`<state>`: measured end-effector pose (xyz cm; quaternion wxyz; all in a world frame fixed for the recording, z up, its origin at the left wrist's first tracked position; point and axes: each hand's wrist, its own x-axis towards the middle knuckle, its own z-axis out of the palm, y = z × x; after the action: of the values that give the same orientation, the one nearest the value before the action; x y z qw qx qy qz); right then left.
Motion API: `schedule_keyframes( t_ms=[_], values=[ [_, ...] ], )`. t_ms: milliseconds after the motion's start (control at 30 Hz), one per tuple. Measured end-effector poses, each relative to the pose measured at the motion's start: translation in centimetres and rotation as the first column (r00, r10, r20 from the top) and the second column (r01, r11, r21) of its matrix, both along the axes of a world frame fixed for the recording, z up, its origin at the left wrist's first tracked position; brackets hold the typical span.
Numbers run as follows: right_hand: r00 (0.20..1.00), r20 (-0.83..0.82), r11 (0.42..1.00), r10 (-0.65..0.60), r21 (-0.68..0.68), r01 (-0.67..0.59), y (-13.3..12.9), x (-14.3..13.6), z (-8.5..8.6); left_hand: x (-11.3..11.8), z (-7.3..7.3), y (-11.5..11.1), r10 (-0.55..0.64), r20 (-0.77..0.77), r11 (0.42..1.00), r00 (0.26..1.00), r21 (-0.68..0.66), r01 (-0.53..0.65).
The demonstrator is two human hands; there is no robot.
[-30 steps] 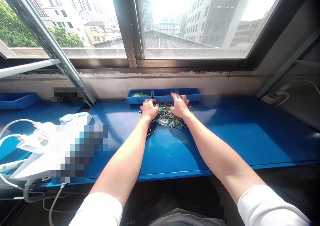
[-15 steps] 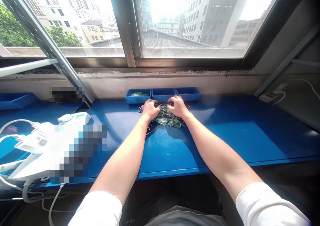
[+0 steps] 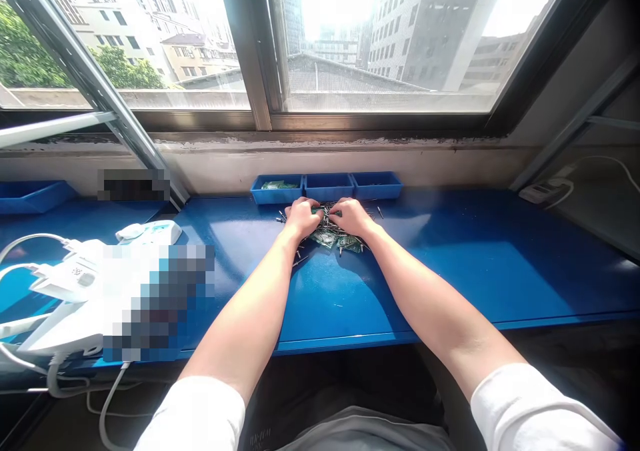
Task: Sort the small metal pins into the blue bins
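A heap of thin metal pins (image 3: 327, 223), dark and silvery like rivets, lies on the blue table mixed with small clear-green plastic packets (image 3: 325, 238). My left hand (image 3: 301, 218) is at the heap's left side, fingers curled down into it and thumb toward the middle. Opposite it, my right hand (image 3: 353, 216) has its fingers drawn together at the pins. Both hands touch the heap. What sits between the fingertips is too small and partly hidden to name. A few loose pins lie around the edges.
Behind the heap stand three joined blue bins: the left bin (image 3: 277, 198) holds green packets, beside a middle bin (image 3: 329, 193) and a right bin (image 3: 377, 194). White power strips and plugs (image 3: 70, 271) with cables are at left. A metal frame post (image 3: 135, 144) rises by the window.
My right hand has shifted slightly left and nearer to me, its fingers drawing together close to my left thumb. My left hand stays almost in place at the heap.
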<state>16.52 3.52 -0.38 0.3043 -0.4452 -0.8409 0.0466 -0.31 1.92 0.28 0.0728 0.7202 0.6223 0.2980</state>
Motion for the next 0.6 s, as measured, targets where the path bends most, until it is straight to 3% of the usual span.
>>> schedule_keyframes(
  t_ms=[400,600],
  values=[
    [0.974,-0.226,0.999,0.031,0.029,-0.025,-0.34,-0.48,0.09,0.34,0.70,-0.70,-0.108,0.059,0.988,0.992,0.120,0.101],
    [0.912,-0.410,0.999,0.007,0.035,0.008,-0.38,-0.58,0.62,0.50,0.83,-0.80,-0.196,0.106,0.967,0.975,0.188,0.174]
  ],
)
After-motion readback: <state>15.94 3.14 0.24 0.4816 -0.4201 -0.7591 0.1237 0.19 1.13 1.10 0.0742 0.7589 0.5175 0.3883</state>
